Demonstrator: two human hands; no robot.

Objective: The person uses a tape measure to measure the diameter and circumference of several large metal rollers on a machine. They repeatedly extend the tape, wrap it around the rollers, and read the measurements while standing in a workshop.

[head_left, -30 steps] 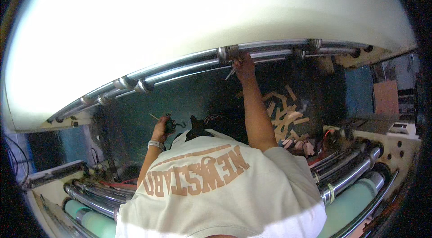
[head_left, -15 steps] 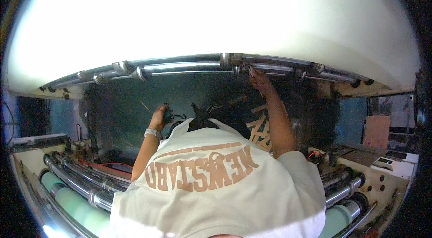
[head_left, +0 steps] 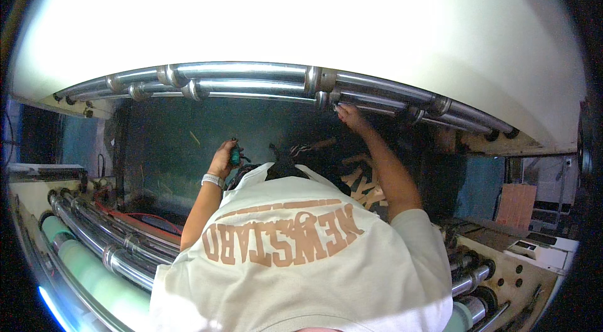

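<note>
My right hand (head_left: pixel 352 118) reaches out to the metal shafts in front of me, its fingers closed at a ring collar (head_left: pixel 322 99) on the lower shaft. Something small and pale shows at the fingertips, too small to name. Lower and to the left, my left hand (head_left: pixel 220 159) is wrapped round a teal-green object (head_left: pixel 235 156) with dark parts; its kind is not clear. A pale band circles that wrist. The upper shaft (head_left: pixel 245 71) carries more ring collars (head_left: pixel 168 75) and runs across the full width under a large white surface.
The white surface (head_left: pixel 301 5) spans the far side. Wooden pieces (head_left: pixel 364 187) lie below my right forearm. Behind on the left are chrome rollers (head_left: pixel 129 266) and a pale green roller (head_left: pixel 94 275), with a red hose (head_left: pixel 141 216) nearby. A brown board (head_left: pixel 516 203) stands at the right.
My right hand has moved slightly down and left, to the lower shaft's collar. My left hand keeps the teal-green object, a little higher in view. The shafts look brighter as the view shifts.
</note>
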